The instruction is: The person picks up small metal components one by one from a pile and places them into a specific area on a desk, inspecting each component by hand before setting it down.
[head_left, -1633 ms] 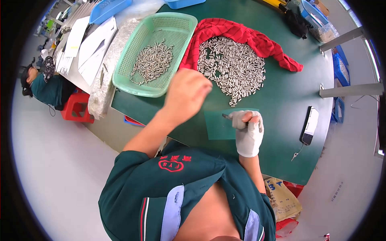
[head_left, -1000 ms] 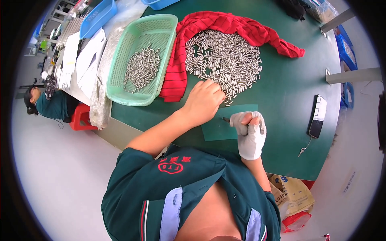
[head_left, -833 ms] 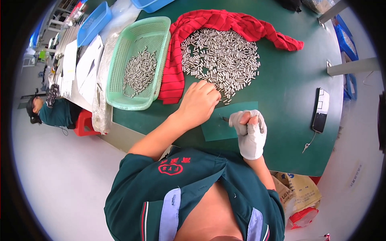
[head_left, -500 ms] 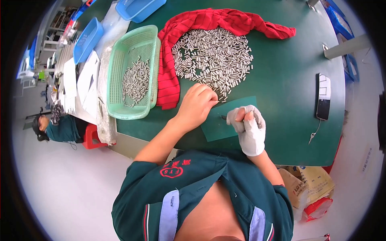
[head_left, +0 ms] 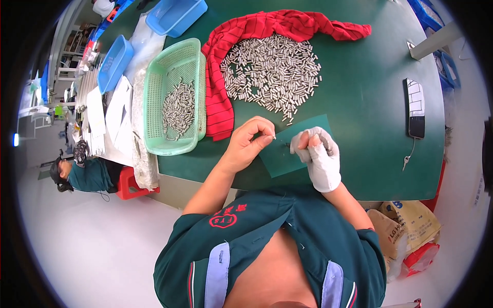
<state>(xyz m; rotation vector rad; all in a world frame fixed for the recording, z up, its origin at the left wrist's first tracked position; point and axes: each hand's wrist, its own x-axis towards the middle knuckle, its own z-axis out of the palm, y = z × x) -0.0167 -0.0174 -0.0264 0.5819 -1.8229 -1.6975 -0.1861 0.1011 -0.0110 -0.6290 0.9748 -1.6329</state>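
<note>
My bare left hand [head_left: 250,142] pinches a small metal cylinder [head_left: 274,137] between thumb and forefinger. Just to its right, my right hand [head_left: 318,156] wears a white glove that leaves the thumb and a fingertip bare. Its fingers are curled closed around a slim dark tool, of which only a short tip [head_left: 287,144] shows; its kind is hidden. Under both hands lies a green translucent sheet [head_left: 280,167]. Beyond them spreads a pile of small metal cylinders [head_left: 272,74], bordered at the back and left by a red striped cloth [head_left: 220,110].
At the left stands a green plastic basket [head_left: 154,102] with more metal cylinders in it. Blue trays [head_left: 115,64] sit farther left and back. A phone [head_left: 416,108] with a key lies on the right of the green table [head_left: 370,164]. Another person [head_left: 90,174] sits at far left.
My left hand has drawn back from the near edge of the pile, now with a metal cylinder plainly at its fingertips. The right hand keeps its grip; the whole view has shifted slightly.
</note>
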